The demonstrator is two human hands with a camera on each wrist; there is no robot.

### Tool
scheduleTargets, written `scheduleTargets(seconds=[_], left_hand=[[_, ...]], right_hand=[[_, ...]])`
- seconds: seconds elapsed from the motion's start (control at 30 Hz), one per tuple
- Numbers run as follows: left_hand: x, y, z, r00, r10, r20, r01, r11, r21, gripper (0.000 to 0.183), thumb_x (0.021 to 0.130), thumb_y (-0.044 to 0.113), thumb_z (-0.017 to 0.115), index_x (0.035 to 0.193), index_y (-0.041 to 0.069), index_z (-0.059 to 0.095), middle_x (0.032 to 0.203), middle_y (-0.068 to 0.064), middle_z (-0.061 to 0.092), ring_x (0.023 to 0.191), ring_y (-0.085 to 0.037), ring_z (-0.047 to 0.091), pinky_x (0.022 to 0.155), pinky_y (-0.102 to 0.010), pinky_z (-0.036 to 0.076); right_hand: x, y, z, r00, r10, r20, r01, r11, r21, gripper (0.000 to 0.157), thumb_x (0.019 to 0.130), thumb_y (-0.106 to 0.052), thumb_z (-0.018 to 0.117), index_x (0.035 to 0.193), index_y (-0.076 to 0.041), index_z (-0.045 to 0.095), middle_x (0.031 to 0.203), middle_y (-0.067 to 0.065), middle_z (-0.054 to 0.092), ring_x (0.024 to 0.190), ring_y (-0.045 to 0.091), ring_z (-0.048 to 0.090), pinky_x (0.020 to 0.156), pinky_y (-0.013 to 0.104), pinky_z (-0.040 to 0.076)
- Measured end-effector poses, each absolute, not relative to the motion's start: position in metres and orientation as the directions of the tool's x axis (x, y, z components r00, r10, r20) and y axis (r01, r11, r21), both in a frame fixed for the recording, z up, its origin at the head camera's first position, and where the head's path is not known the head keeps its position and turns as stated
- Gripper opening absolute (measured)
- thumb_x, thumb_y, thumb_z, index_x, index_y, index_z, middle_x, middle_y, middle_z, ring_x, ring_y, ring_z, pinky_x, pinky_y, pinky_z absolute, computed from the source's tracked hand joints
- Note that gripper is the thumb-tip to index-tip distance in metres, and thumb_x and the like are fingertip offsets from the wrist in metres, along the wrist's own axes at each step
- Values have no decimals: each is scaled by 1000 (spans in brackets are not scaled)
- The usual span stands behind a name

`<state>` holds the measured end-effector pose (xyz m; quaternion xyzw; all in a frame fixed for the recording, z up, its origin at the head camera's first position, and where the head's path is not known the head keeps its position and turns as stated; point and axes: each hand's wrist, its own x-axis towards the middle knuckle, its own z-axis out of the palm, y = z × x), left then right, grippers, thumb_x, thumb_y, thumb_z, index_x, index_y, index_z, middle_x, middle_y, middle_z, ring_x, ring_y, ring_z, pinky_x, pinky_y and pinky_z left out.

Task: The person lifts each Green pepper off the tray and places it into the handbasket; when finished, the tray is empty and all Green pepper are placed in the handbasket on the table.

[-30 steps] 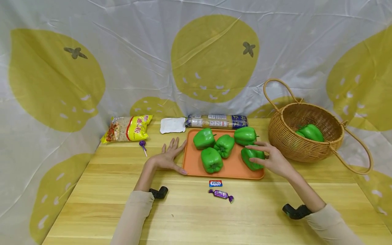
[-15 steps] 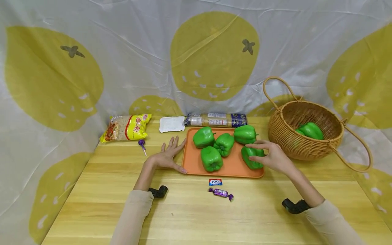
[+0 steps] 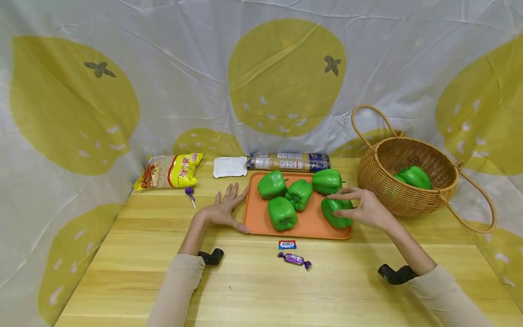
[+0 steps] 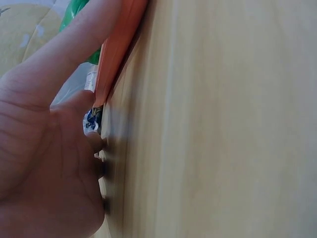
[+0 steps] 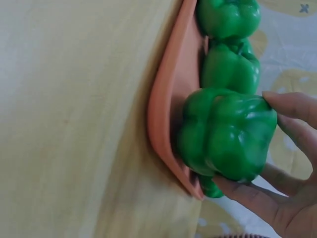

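Observation:
My right hand holds a green bell pepper at the right end of the orange tray, thumb on one side and fingers on the other. In the right wrist view the fingertips touch the pepper's skin, and part of the tray's rim shows below it. My left hand is spread flat beside the tray's left edge, with thumb and index finger at the rim. Several more green peppers, among them a front one and a back right one, lie on the tray.
A wicker basket with green peppers inside stands at the right. Behind the tray lie a noodle pack and a white packet. A yellow bag and lollipop lie left; two wrapped candies lie in front.
My right wrist has shifted slightly, while the fingers stay at the same pepper, which has barely moved. The left hand keeps its place by the tray.

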<state>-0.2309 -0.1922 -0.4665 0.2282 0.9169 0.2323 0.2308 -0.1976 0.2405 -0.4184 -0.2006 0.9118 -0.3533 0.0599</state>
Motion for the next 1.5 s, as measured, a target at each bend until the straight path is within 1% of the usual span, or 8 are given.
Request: scheduleTargets(seconds=[0.33,0.57,0.67,0.9,1.1,1.23,1.33,1.5], left_hand=[[-231,-192,-466,-788,528,-316,312,785,535,128,67,60,79,156,26,-6,159,-18,-24,147,-36,-26,115,-64,-15],[-230,-192,-465,-791,527,-311,310,783,539,127,67,59,80,156,26,-5,159,-19,-24,147,-36,-26,114,-64,-15],[-230,-193,-464,-792,524,-312,306,784,540,127,67,58,80,156,26,-6,159,-19,-24,147,-36,-26,114,-64,-16],[-230,-193,-466,-789,531,-309,311,779,545,128,68,58,80,156,25,-6,158,-20,-24,146,-37,-25,114,-65,-15],[-229,-192,-467,-790,528,-312,310,783,540,128,67,59,79,156,25,-6,159,-19,-24,146,-36,-26,114,-64,-15],[-229,-193,-467,-789,528,-314,310,784,538,128,68,60,79,156,26,-7,159,-19,-24,146,-36,-26,114,-64,-15],[-229,-193,-467,-791,527,-311,307,782,543,128,67,59,79,156,26,-6,159,-19,-24,147,-36,-26,114,-64,-15],[-228,-193,-466,-791,529,-307,309,779,545,127,68,58,80,156,25,-5,159,-19,-24,147,-36,-25,114,-65,-15]], right_hand=[[-205,255,-376,-916,-402,-18,-284,679,-677,42,79,-39,78,119,-37,68,134,3,58,131,32,47,88,44,47],[-210,272,-331,-932,-355,-71,-207,685,-699,44,81,-40,76,124,-35,66,140,3,52,140,34,36,102,63,37],[-214,281,-313,-942,-326,-78,-193,717,-670,44,82,-42,74,125,-36,64,142,0,52,141,30,35,101,54,40],[-224,307,-285,-961,-269,-67,-171,765,-621,48,85,-44,71,131,-37,59,139,-11,56,123,-3,45,81,7,39],[-236,332,-274,-973,-197,-121,-71,754,-653,52,88,-43,68,137,-32,55,125,-25,59,105,-13,49,74,15,51],[-246,349,-270,-978,-160,-134,-28,738,-675,55,89,-39,68,140,-28,52,111,-31,59,88,-5,60,70,20,54],[-256,359,-269,-978,-128,-162,9,756,-654,58,89,-43,66,143,-29,48,130,-17,57,85,5,63,69,24,54],[-272,370,-273,-954,-111,-278,88,782,-617,67,89,-56,59,148,-34,38,159,19,22,124,41,52,88,41,53]])
